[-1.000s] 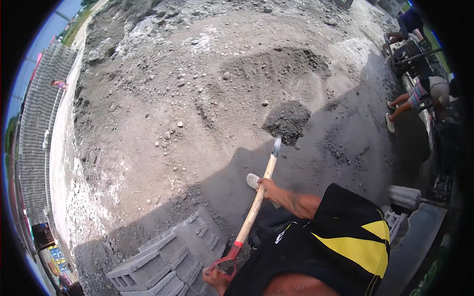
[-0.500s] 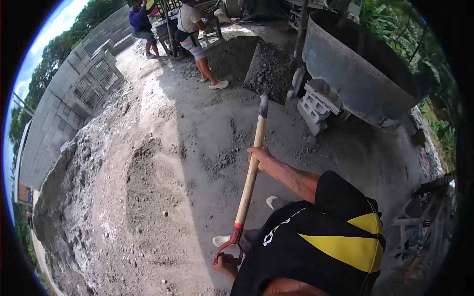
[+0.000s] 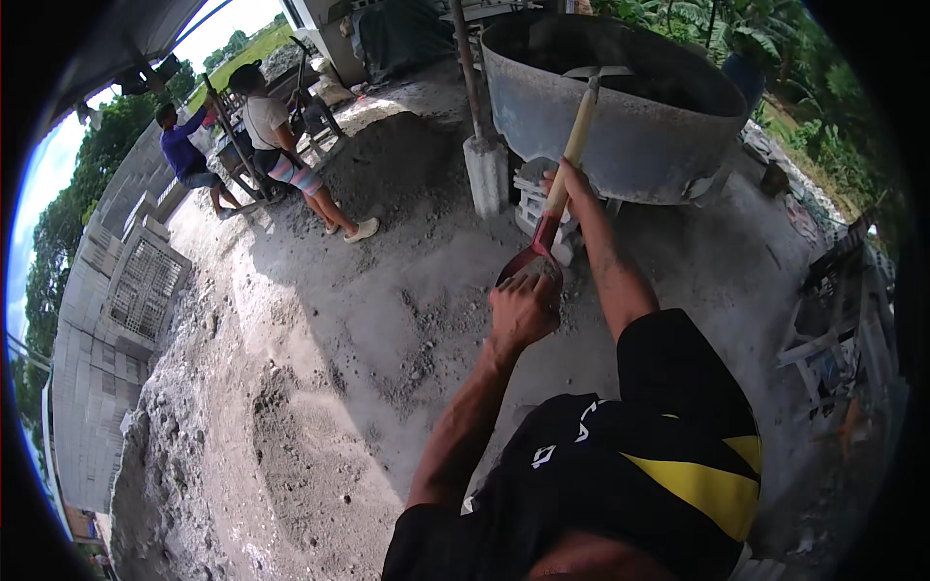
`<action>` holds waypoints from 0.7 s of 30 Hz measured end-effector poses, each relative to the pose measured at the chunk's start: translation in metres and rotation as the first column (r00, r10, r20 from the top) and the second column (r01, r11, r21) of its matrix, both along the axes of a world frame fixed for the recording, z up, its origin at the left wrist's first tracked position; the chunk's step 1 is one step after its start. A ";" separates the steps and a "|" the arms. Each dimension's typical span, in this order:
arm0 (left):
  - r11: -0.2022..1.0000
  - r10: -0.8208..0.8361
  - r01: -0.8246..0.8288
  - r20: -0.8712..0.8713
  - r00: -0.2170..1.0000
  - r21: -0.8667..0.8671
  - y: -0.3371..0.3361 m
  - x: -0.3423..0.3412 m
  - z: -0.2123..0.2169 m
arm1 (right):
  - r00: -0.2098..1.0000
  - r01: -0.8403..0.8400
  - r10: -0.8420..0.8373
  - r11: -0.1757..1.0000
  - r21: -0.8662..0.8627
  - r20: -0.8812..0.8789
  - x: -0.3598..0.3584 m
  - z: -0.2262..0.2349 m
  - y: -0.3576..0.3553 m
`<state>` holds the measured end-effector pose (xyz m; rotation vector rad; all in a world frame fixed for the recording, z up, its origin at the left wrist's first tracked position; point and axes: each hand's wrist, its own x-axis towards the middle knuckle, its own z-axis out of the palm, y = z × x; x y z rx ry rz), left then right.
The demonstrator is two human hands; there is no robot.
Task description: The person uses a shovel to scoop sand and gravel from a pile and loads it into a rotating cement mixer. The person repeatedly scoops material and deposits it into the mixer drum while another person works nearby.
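Dusty, gravelly ground (image 3: 373,290) beneath left hand (image 3: 526,308) and right hand (image 3: 570,187). Gripping the shovel (image 3: 580,131), fingers wrapped tight, left on red D-handle (image 3: 528,259), right on wooden shaft; blade (image 3: 596,72) beyond right fingers, at the metal tub's (image 3: 635,150) mouth. Best tipped well inside, without knocking the rim.

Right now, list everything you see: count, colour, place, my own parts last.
Tub: one, grey, upper centre-right
Shovel: one, tan shaft, red handle, blade at the tub's opening
Post: one, dark with pale base, left of tub
Heap: one, dark grey, upper centre
Co-workers: two, purple and white tops, upper left
Blocks: many, grey, stacked at left
Plants: several, green, upper right
Shirt: one, black and yellow, lower centre
Left hand: one, bare, on red handle
Right hand: one, bare, on shaft
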<state>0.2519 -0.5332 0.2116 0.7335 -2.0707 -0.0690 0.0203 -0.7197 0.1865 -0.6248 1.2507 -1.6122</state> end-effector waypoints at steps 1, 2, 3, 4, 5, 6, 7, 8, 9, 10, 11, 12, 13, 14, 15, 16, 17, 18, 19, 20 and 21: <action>1.000 0.006 -0.007 0.065 0.998 0.003 0.018 0.017 -0.011 | 0.998 -0.028 0.028 1.000 -0.001 0.059 0.001 -0.006 0.005; 0.999 -0.030 0.029 0.061 0.998 0.028 0.033 0.039 -0.019 | 0.992 -0.059 0.058 0.998 0.004 0.115 0.002 -0.012 0.010; 0.994 -0.037 0.035 0.018 0.999 0.105 0.050 0.066 -0.032 | 0.984 0.004 0.003 0.999 -0.036 0.180 0.008 -0.007 0.006; 0.972 -0.024 0.061 -0.162 0.987 0.227 0.071 0.095 -0.045 | 0.967 0.060 -0.041 0.996 -0.071 0.251 0.024 0.003 0.000; 0.921 0.170 -0.066 -0.242 0.955 0.384 0.099 0.129 -0.063 | 0.945 0.111 -0.073 0.989 -0.101 0.320 0.045 0.012 -0.005; 0.826 0.390 -0.074 -0.471 0.791 0.559 0.129 0.159 -0.075 | 0.936 0.047 -0.006 0.993 -0.110 0.351 0.073 0.017 -0.011; 0.718 0.605 -0.018 -0.612 0.509 0.695 0.159 0.187 -0.086 | 0.918 -0.083 0.139 0.983 -0.164 0.370 0.107 0.010 -0.015; 0.713 0.651 0.012 -0.668 0.361 0.701 0.187 0.214 -0.101 | 0.871 -0.235 0.305 0.947 -0.217 0.386 0.156 0.002 -0.015; 0.719 0.681 0.019 -0.710 0.180 0.695 0.220 0.240 -0.122 | 0.866 -0.273 0.285 0.958 -0.089 0.412 0.228 0.009 0.010; 0.743 0.669 0.013 -0.743 -0.018 0.669 0.253 0.258 -0.141 | 0.821 -0.402 0.400 0.912 -0.085 0.408 0.281 -0.011 0.019; 0.720 0.687 -0.033 -0.718 -0.111 0.693 0.282 0.271 -0.156 | 0.816 -0.472 0.458 0.880 -0.052 0.353 0.329 -0.027 0.028; 0.678 0.697 -0.101 -0.680 -0.227 0.728 0.323 0.285 -0.170 | 0.762 -0.584 0.551 0.811 -0.007 0.341 0.391 -0.029 0.063; 0.637 0.679 -0.161 -0.648 -0.345 0.754 0.364 0.291 -0.180 | 0.720 -0.657 0.609 0.753 0.044 0.333 0.449 -0.037 0.095; 0.571 0.642 -0.238 -0.608 -0.468 0.786 0.402 0.294 -0.194 | 0.643 -0.749 0.693 0.658 0.077 0.325 0.506 -0.058 0.129; 0.500 0.588 -0.282 -0.559 -0.584 0.819 0.437 0.296 -0.210 | 0.559 -0.825 0.765 0.551 0.126 0.319 0.561 -0.078 0.164; 0.428 0.529 -0.292 -0.500 -0.686 0.855 0.473 0.289 -0.223 | 0.467 -0.884 0.833 0.435 0.170 0.298 0.615 -0.098 0.203; 0.385 0.452 -0.336 -0.493 -0.744 0.860 0.505 0.275 -0.228 | 0.382 -0.919 0.883 0.331 0.217 0.272 0.660 -0.117 0.247; 0.335 0.382 -0.380 -0.493 -0.782 0.862 0.531 0.267 -0.228 | 0.298 -0.939 0.920 0.234 0.252 0.256 0.706 -0.135 0.293; 0.308 0.329 -0.424 -0.514 -0.793 0.852 0.550 0.268 -0.228 | 0.221 -0.943 0.939 0.137 0.303 0.263 0.752 -0.162 0.331; 0.270 0.230 -0.400 -0.462 -0.856 0.876 0.567 0.266 -0.223 | 0.112 -0.938 0.967 0.028 0.346 0.228 0.794 -0.186 0.381; 0.242 0.126 -0.368 -0.405 -0.906 0.898 0.579 0.258 -0.219 | 0.003 -0.917 0.981 -0.075 0.393 0.194 0.828 -0.211 0.433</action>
